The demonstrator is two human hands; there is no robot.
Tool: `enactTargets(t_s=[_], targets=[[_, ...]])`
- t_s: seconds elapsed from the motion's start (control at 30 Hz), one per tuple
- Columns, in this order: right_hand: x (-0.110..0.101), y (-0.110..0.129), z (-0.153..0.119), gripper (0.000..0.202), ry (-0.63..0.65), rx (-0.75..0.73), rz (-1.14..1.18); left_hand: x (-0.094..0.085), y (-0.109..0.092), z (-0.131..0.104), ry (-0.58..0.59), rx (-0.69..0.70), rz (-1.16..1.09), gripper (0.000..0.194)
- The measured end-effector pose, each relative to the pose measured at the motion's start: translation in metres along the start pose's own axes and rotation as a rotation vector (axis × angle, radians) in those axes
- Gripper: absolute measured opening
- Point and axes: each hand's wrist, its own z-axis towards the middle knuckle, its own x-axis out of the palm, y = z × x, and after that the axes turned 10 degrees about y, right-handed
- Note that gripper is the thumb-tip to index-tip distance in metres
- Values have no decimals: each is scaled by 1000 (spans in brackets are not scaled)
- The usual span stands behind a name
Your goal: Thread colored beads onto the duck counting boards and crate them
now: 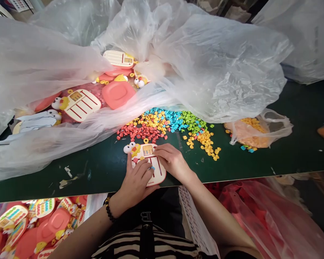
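Note:
A cream slotted board (158,174) with a red rim and a yellow duck head (135,148) lies at the front edge of the green table. My left hand (136,180) rests over its lower left part, fingers spread, near a small red bead and a blue one. My right hand (173,160) is at the board's upper right, thumb and fingers pinched together by the slots; whatever is between the fingertips is too small to make out. Behind the board are piles of red beads (143,132), yellow beads (206,139), blue beads (172,118) and green beads (193,122).
Clear plastic sheeting (218,64) covers the back, with more boards (82,105) in it at left. A bag of orange beads (251,133) sits at right. Finished-looking colourful boards (44,207) lie below the table's left edge; a red bag (248,208) is below right.

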Motion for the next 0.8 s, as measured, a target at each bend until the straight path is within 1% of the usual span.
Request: enactTargets(t_s=[0.07, 0.13, 0.2, 0.33, 0.4, 0.47, 0.53, 0.57, 0.6, 0.7, 0.73, 0.8], targets=[[-7, 1, -2, 20, 26, 9, 76, 0, 0, 0, -6, 3, -2, 27], [-10, 4, -3, 20, 14, 37, 106, 1, 0, 0, -11, 11, 5, 25], [-6, 7, -6, 20, -11, 43, 107, 2, 0, 0, -25, 24, 14, 23], [8, 15, -9, 23, -17, -48, 129, 4, -1, -1, -44, 37, 37, 22], [9, 14, -8, 23, -57, -51, 128, 3, 0, -2, -29, 28, 44, 22], [2, 4, -3, 22, -149, 25, 102, 1, 0, -3, -5, 23, 46, 23], [-11, -15, 5, 20, -264, 161, 33, -2, 0, -4, -2, 20, 48, 29], [-18, -26, 9, 20, -316, 246, -29, -4, -1, -3, -11, 12, 51, 35], [-23, -37, 14, 19, -309, 315, -93, -5, -1, -2, -23, -2, 57, 44], [-29, -62, 25, 11, -170, 441, -264, -6, -3, 3, -35, -62, 70, 70], [-28, -67, 26, 11, -139, 458, -303, -5, -3, 5, -28, -74, 69, 73], [-26, -68, 26, 13, -138, 480, -344, -2, -3, 8, -18, -64, 52, 70]])
